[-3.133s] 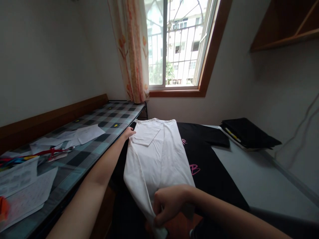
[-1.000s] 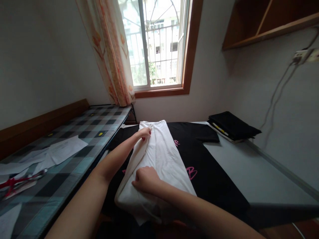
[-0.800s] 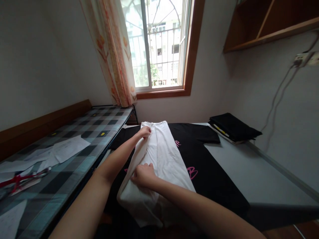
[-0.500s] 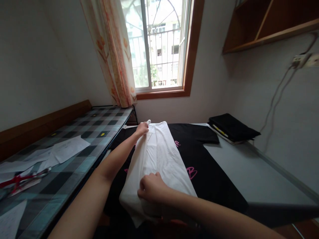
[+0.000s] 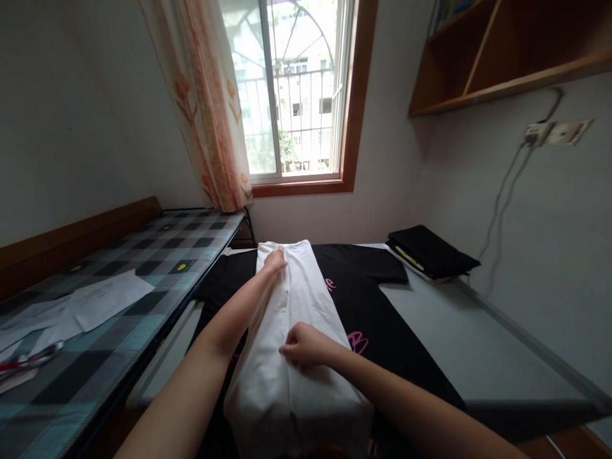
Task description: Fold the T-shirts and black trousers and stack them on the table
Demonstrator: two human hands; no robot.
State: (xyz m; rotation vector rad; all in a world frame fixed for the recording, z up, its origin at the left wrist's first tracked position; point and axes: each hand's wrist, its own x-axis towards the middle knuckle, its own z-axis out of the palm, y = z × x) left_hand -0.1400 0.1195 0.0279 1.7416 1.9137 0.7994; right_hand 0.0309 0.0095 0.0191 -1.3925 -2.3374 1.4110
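Observation:
A white garment (image 5: 313,287) is folded lengthwise into a long strip, with a seam-like folded edge running down its middle. It lies on a spread black T-shirt (image 5: 382,331) with pink lettering, and its near end hangs down at the table's front. Near the far end, my left hand (image 5: 276,260) is closed, pinching the folded edge. My right hand (image 5: 308,344) pinches the same edge closer to me, its thumb and forefinger pressed together on the cloth. Both forearms reach in from the bottom of the view.
The white table (image 5: 444,331) carries a black folder-like stack (image 5: 430,252) at its back right. To the left is a bed with a checked cover (image 5: 157,306), papers (image 5: 102,299) and a red-handled item. A wooden shelf (image 5: 478,89) hangs at upper right; a window and curtain (image 5: 210,115) are behind.
The garment's left side, held raised before, now lies folded toward its middle. Both hands hold the edge along the centre. The camera view has turned slightly right.

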